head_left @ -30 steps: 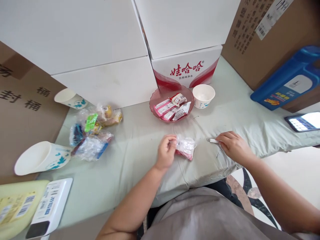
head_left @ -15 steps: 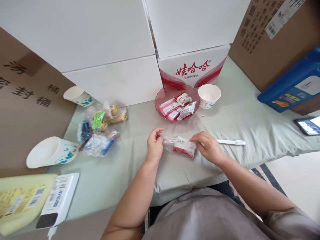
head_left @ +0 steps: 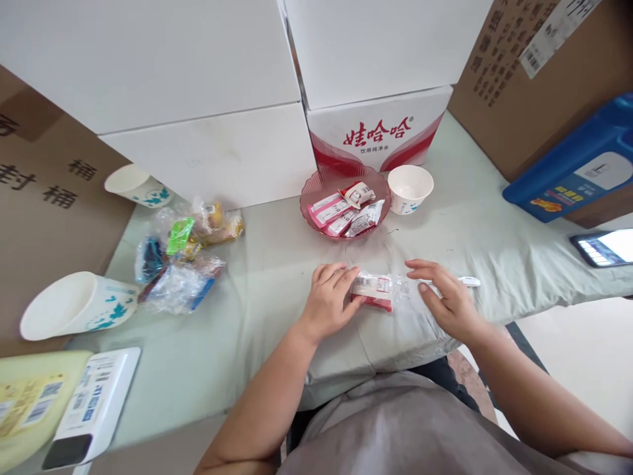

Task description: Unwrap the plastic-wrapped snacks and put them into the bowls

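Observation:
A red and white snack packet (head_left: 372, 292) inside a clear plastic bag (head_left: 401, 289) lies on the cloth in front of me. My left hand (head_left: 329, 297) grips the packet's left end, fingers along its top side and thumb along the lower edge. To the right, my right hand (head_left: 449, 302) hovers by the loose end of the clear bag, fingers and thumb apart and nothing visible between them. Behind that hand lies a white toothbrush-like stick (head_left: 469, 281), partly covered by it. A pink ribbed bowl (head_left: 311, 191) beyond my hands bears several small wrapped packets (head_left: 364, 219).
A white paper bowl (head_left: 410, 188) stands beside the pink one. At left are a heap of plastic-wrapped items (head_left: 185, 257) and two tipped paper bowls (head_left: 82, 303). White boxes (head_left: 208, 158) wall off the back. A blue jug (head_left: 568, 165) and a phone (head_left: 606, 249) are at right.
The packet has shifted right and lies straighter. My left hand has moved right onto its left end, and my right hand has drawn away to the right with its fingers parted.

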Demonstrator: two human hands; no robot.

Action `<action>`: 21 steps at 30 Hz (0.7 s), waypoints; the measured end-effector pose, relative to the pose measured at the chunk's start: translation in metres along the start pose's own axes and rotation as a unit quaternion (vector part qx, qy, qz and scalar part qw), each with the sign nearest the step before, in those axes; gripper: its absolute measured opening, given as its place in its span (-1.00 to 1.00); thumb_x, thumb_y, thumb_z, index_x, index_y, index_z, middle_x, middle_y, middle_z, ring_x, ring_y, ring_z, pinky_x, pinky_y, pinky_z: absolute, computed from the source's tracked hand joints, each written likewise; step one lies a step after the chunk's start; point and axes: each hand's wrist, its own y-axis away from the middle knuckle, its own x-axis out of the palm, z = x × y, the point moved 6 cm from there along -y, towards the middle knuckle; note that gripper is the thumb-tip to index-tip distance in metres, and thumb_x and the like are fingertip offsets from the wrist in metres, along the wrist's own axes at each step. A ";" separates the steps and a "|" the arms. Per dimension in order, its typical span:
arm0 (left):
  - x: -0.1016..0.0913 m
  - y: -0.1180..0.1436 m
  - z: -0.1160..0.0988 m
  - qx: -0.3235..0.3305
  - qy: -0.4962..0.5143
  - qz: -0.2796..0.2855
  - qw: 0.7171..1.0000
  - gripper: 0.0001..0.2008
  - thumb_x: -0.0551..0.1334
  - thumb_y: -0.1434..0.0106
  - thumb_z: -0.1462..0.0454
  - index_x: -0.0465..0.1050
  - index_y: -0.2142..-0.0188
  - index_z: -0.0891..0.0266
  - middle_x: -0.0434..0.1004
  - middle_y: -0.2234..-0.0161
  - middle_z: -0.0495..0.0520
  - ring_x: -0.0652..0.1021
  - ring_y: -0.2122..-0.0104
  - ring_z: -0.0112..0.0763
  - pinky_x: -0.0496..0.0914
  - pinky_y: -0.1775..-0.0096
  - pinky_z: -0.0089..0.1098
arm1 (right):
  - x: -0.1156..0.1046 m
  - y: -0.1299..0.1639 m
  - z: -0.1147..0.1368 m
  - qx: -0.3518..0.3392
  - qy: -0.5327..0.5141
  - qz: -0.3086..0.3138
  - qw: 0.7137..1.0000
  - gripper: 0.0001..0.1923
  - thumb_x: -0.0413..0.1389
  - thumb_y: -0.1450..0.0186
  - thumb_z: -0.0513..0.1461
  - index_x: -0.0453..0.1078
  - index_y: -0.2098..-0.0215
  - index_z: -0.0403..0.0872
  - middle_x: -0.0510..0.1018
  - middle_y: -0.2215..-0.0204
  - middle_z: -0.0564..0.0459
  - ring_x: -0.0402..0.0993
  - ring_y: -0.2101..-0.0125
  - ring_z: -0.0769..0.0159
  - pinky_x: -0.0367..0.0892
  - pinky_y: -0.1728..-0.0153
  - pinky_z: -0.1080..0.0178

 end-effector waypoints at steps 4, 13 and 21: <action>-0.001 0.000 0.002 -0.009 0.010 0.033 0.999 -0.83 0.19 -0.26 0.32 0.57 0.30 0.06 0.54 0.44 0.01 0.52 0.22 -0.25 0.18 -0.07 -0.07 | 0.026 -0.006 0.013 -0.026 0.054 0.086 0.994 -0.54 0.07 -0.35 -0.14 0.21 -0.20 -0.02 0.35 -0.15 -0.20 0.31 -0.13 0.03 0.33 -0.05 -0.07; 0.004 0.010 -0.008 0.014 0.123 0.218 0.968 -0.76 0.13 -0.36 0.22 0.52 0.40 0.12 0.58 0.46 -0.03 0.56 0.44 -0.40 0.36 0.26 -0.36 | 0.061 0.028 0.048 -0.106 0.106 0.305 0.941 -0.83 0.02 -0.37 -0.27 0.46 0.24 -0.08 0.51 0.38 -0.01 0.40 0.32 0.23 0.29 0.30 0.19; 0.023 0.012 0.003 -0.065 -0.016 0.143 0.987 -0.45 0.29 -0.17 0.36 0.32 -0.16 0.09 0.38 -0.13 0.18 0.47 -0.03 -0.06 0.42 0.01 -0.09 | 0.070 0.033 0.032 -0.040 0.108 0.295 0.949 -0.80 -0.02 -0.40 -0.23 0.37 0.35 -0.08 0.51 0.38 0.01 0.42 0.40 0.31 0.30 0.37 0.27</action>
